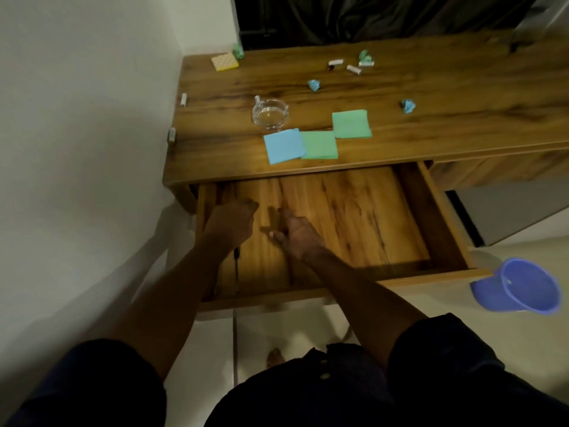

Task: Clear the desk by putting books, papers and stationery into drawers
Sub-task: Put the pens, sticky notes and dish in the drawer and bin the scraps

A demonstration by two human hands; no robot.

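The wooden desk (446, 87) has its left drawer (354, 217) pulled out, its wooden floor showing. Both my hands are inside it near the left side. My left hand (231, 223) has its fingers curled, and blur hides whether it holds anything. A thin dark stick-like object (236, 269) lies just below that wrist. My right hand (295, 232) is beside it, fingers stretched toward the drawer floor, thumb out, holding nothing. On the desktop lie a blue paper square (283, 146) and two green ones (320, 145) (351, 124).
A glass ashtray (270, 114) stands behind the papers. Crumpled paper balls (314, 85) (408, 105), small white cylinders (353, 69) (183, 100) and a yellow pad (224, 61) are scattered on the desk. A white wall runs along the left. A blue bucket (520, 285) sits on the floor at the right.
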